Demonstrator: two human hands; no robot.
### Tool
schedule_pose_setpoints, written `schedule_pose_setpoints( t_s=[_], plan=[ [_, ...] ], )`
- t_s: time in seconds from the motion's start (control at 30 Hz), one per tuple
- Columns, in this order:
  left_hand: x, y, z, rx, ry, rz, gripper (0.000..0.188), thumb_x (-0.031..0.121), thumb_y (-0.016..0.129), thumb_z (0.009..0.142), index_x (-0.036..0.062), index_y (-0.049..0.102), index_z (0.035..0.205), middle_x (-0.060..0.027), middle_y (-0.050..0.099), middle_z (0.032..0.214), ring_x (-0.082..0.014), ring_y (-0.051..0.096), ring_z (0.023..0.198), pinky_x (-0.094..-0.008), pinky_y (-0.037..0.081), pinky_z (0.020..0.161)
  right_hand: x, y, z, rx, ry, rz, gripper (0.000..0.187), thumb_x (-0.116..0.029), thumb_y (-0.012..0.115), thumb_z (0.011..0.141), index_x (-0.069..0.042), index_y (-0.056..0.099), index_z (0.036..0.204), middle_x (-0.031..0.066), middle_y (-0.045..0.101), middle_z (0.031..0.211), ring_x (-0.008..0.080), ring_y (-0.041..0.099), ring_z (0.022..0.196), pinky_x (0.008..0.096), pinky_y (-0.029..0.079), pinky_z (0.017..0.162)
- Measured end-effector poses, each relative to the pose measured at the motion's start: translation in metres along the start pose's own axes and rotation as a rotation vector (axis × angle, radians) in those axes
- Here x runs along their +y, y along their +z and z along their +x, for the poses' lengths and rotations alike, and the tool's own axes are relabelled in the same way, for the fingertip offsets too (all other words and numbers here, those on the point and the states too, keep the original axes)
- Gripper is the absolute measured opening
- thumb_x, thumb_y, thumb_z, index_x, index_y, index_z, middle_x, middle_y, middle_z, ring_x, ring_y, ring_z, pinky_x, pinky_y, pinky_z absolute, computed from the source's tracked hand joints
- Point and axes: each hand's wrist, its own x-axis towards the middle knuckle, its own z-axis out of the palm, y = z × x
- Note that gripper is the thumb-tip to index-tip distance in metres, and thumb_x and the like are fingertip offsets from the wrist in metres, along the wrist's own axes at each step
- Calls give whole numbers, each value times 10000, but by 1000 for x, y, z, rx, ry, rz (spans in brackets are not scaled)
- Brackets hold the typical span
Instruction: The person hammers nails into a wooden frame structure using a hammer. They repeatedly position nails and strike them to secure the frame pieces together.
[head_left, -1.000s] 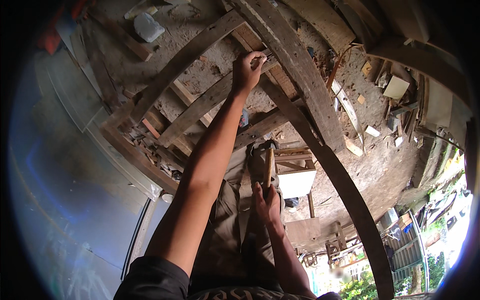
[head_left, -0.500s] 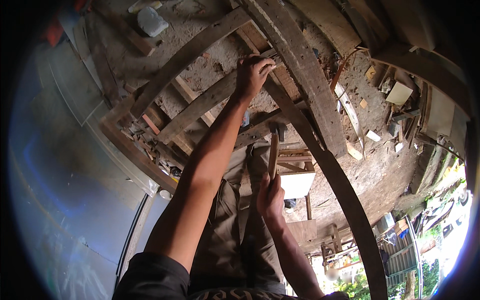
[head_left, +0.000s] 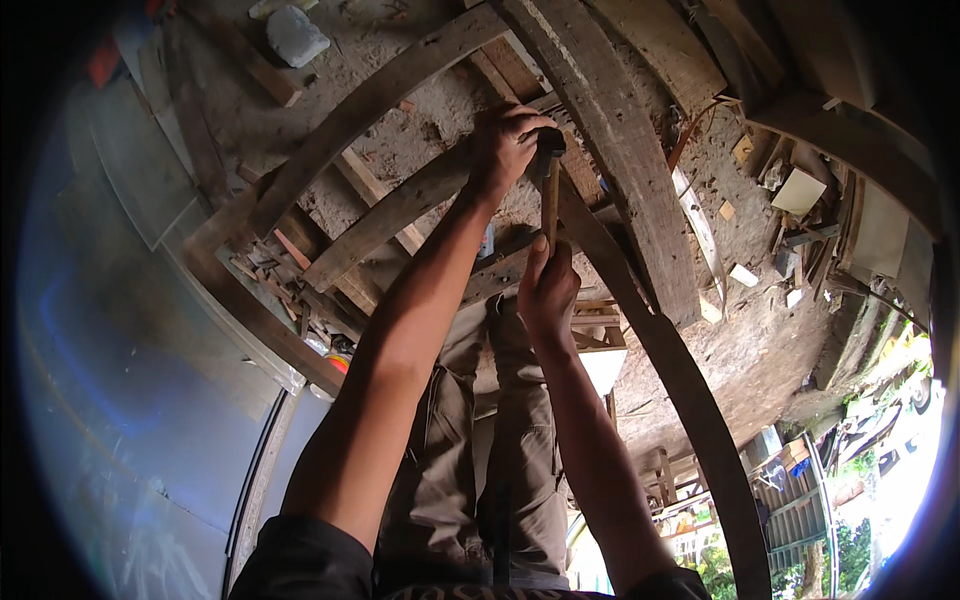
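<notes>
My right hand (head_left: 548,290) is wrapped round the wooden handle of a hammer (head_left: 551,190). The hammer's dark head is right beside the fingertips of my left hand (head_left: 503,145). Those fingers are pinched together at the end of a curved wooden slat (head_left: 390,216), where it meets a long dark curved strip (head_left: 690,385). Whatever they pinch is too small to make out. Both slat and strip belong to a wooden frame that also has a wide, weathered plank (head_left: 610,130) across its right side.
On the left stands a large grey-blue panel (head_left: 150,350). Wood offcuts (head_left: 280,285) lie inside the frame's left corner. A pale stone-like block (head_left: 297,37) rests on the dirt floor at upper left. More boards (head_left: 860,150) lean at right, and a slatted rack (head_left: 795,510) stands at lower right.
My right hand has raised the hammer, bringing its head from below up to my left hand's fingertips. My left hand stays at the same joint of the frame.
</notes>
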Motion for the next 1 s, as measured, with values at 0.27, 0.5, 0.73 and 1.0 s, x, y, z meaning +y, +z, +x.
schedule_pose_setpoints(
  t_s=[0.27,0.5,0.73,1.0],
  plan=[
    [-10,5,-3,52,48,154,246,17,795,664,111,729,883,-28,699,883,-249,648,815,-360,531,752,13,12,16,47,-30,56,408,-369,431,1029,16,527,932,243,581,684,454,610,662,489,449,555],
    [-10,7,-5,28,-1,101,173,105,814,704,117,739,860,-17,702,876,-242,647,862,-363,518,793,20,17,19,120,-61,32,376,-336,455,1026,13,523,905,233,571,673,433,599,616,449,446,524],
    [-8,5,-5,25,-17,110,183,125,823,703,102,743,865,-20,708,879,-239,654,858,-353,524,782,26,22,23,126,-70,52,295,-318,482,1016,-36,508,932,231,597,633,437,649,636,491,473,485],
    [-8,8,-4,21,-3,105,132,121,800,738,121,737,854,-25,701,890,-232,656,849,-358,524,783,30,23,20,106,-5,94,418,-400,459,1023,-3,537,920,197,570,650,378,608,595,434,457,532]
  ],
)
